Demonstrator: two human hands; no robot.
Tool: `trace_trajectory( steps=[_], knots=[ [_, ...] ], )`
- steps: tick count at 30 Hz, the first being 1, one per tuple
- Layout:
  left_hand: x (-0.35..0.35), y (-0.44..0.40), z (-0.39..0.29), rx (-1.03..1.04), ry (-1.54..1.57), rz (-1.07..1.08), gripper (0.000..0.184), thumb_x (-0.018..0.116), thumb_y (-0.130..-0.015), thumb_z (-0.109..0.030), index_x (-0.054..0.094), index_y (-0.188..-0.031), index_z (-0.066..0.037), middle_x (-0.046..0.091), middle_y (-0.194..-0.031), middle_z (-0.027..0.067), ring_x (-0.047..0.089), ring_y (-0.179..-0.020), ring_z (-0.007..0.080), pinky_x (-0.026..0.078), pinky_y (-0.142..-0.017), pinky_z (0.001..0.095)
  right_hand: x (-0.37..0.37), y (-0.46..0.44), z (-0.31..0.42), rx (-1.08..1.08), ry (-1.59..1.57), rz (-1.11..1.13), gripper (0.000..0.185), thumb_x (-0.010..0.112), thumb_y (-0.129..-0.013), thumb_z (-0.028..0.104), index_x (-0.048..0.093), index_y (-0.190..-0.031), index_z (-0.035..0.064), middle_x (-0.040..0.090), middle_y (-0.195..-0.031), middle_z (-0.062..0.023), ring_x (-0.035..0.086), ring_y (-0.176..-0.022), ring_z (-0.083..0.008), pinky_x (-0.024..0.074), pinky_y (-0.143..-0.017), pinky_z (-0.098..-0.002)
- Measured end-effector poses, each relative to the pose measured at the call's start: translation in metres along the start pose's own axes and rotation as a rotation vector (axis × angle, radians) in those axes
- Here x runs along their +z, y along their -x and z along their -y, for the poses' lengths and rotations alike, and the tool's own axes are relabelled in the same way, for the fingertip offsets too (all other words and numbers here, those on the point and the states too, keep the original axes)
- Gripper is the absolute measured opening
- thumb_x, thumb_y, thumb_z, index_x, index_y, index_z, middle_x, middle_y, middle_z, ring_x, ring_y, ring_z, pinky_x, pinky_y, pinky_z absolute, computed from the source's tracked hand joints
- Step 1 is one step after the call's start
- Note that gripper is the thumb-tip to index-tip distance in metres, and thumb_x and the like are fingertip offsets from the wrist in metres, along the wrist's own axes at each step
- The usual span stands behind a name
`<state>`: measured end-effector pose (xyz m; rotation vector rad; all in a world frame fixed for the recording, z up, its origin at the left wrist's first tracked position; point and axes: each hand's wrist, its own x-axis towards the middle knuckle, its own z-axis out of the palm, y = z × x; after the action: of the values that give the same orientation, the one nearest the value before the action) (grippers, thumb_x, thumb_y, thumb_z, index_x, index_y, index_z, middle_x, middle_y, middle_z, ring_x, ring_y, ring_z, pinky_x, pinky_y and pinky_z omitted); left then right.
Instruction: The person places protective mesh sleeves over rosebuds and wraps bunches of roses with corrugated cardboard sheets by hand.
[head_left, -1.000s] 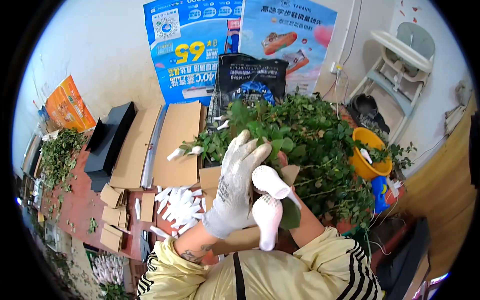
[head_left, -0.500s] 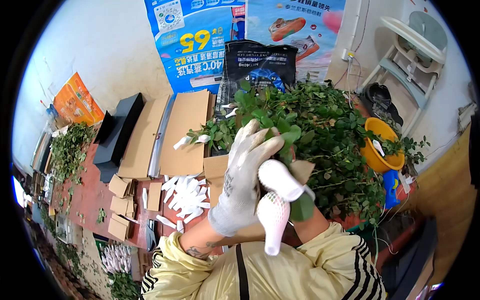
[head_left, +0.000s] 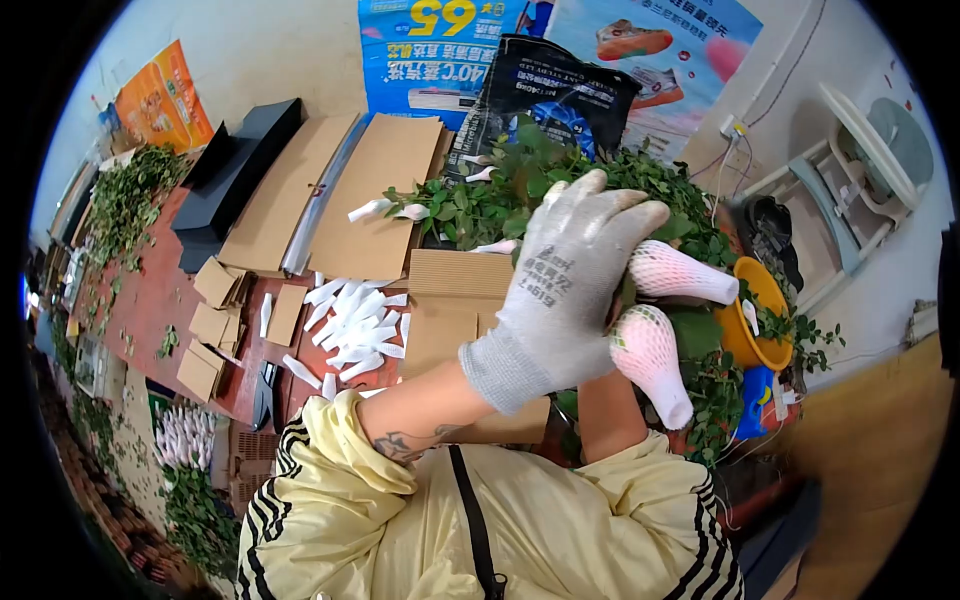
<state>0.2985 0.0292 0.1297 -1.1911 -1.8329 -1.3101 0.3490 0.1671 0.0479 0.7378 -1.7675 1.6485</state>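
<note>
My left hand (head_left: 570,270), in a grey-white glove, is in the middle with its back towards me. Its fingers curve over leafy stems. Two roses (head_left: 655,360) in white foam net sleeves stick out from its right side, heads pointing right and down. Behind it my right forearm (head_left: 612,415) reaches up, but the right hand is hidden by the glove and the roses. A heap of leafy rose stems (head_left: 455,210) lies beyond, some heads also in nets. White net sleeves (head_left: 360,330) are piled left of my hands, beside corrugated cardboard (head_left: 455,275).
Flat cardboard sheets (head_left: 375,200) and a black box (head_left: 240,175) lie at the back left. Small cardboard pieces (head_left: 210,325) and black-handled scissors (head_left: 265,395) are on the red table (head_left: 150,320). A yellow basin (head_left: 745,340) and a high chair (head_left: 830,190) are on the right.
My left hand and the two netted roses have moved right and slightly up in view. The roses now point more to the right. The camera view has shifted and tilted.
</note>
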Motion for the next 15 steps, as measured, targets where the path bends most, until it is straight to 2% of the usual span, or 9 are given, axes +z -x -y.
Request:
trace_trajectory(
  steps=[4, 6, 8, 10, 15],
  knots=[
    [-0.009, 0.004, 0.002, -0.004, 0.036, 0.030, 0.068, 0.074, -0.063, -0.025, 0.049, -0.123, -0.003, 0.050, -0.123, 0.0195, 0.040, -0.123, 0.0422, 0.028, -0.105, 0.0496, 0.011, -0.011, -0.016, 0.056, -0.017, 0.051, 0.062, 0.074, -0.066, 0.023, 0.050, -0.121, 0.0037, 0.052, -0.122, -0.0164, 0.049, -0.115, -0.0318, 0.0382, -0.097, -0.0388],
    [-0.018, 0.008, 0.014, 0.046, 0.124, 0.038, 0.063, 0.075, -0.063, -0.024, 0.051, -0.118, -0.004, 0.052, -0.119, 0.0186, 0.042, -0.119, 0.0425, 0.030, -0.103, 0.0505, 0.014, -0.024, -0.031, 0.102, -0.033, 0.070, 0.063, 0.074, -0.066, 0.023, 0.050, -0.121, 0.0037, 0.051, -0.123, -0.0166, 0.048, -0.116, -0.0320, 0.0377, -0.098, -0.0391],
    [-0.032, 0.013, 0.018, -0.021, 0.164, 0.097, 0.052, 0.076, -0.066, -0.022, 0.057, -0.111, -0.004, 0.054, -0.119, 0.0186, 0.043, -0.121, 0.0412, 0.032, -0.103, 0.0491, 0.014, -0.041, -0.049, 0.151, -0.055, 0.087, 0.064, 0.075, -0.065, 0.023, 0.050, -0.121, 0.0037, 0.051, -0.124, -0.0168, 0.048, -0.117, -0.0322, 0.0372, -0.099, -0.0394],
    [-0.041, 0.018, 0.025, 0.021, 0.133, 0.121, 0.051, 0.076, -0.065, -0.021, 0.058, -0.110, -0.005, 0.054, -0.120, 0.0185, 0.043, -0.122, 0.0399, 0.031, -0.104, 0.0488, 0.014, -0.053, -0.062, 0.191, -0.087, 0.094, 0.065, 0.075, -0.065, 0.023, 0.050, -0.121, 0.0037, 0.050, -0.124, -0.0170, 0.047, -0.118, -0.0324, 0.0367, -0.099, -0.0396],
    [-0.041, 0.028, 0.040, -0.100, 0.145, 0.065, 0.045, 0.073, -0.066, -0.012, 0.059, -0.108, -0.006, 0.055, -0.120, 0.0178, 0.045, -0.123, 0.0367, 0.032, -0.104, 0.0458, 0.038, -0.063, -0.073, 0.031, 0.062, 0.037, 0.057, 0.078, -0.060, 0.014, 0.054, -0.111, 0.0036, 0.057, -0.114, -0.0150, 0.055, -0.107, -0.0329, 0.0435, -0.093, -0.0382]
  ],
)
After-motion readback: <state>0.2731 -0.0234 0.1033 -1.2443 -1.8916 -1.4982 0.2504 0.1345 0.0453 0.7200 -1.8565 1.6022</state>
